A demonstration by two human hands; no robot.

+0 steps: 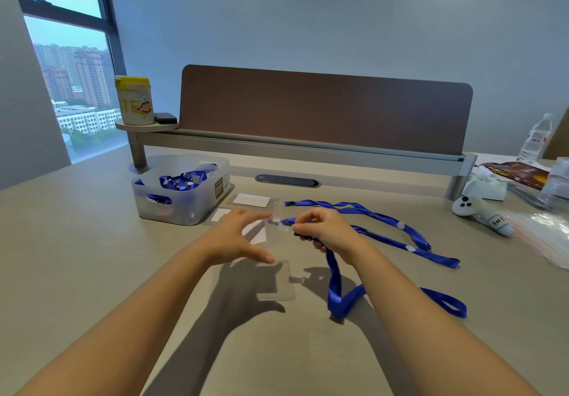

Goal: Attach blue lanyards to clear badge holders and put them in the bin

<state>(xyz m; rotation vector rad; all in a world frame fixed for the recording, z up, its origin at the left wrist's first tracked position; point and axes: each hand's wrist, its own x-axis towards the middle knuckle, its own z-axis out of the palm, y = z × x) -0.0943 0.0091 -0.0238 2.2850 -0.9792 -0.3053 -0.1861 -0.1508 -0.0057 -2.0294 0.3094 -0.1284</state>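
Observation:
My left hand (237, 237) holds a clear badge holder (261, 231) with a white card inside, spanned between fingertips and thumb above the table; it is blurred. My right hand (323, 229) pinches the clip end of a blue lanyard (335, 288) against the holder's top; the strap hangs down and loops on the table. A second blue lanyard (385, 220) lies stretched out behind my right hand. One empty-looking clear holder (274, 281) lies flat below my hands, and two more with cards (251, 200) lie near the bin. The translucent bin (184, 208) at the left holds blue lanyards.
A white controller (471, 208), a clear plastic bag (542, 232), a snack packet (517, 174) and a water bottle (537, 137) crowd the right side. A brown divider panel (323, 109) runs across the back, with a yellow tin (135, 100) on its shelf.

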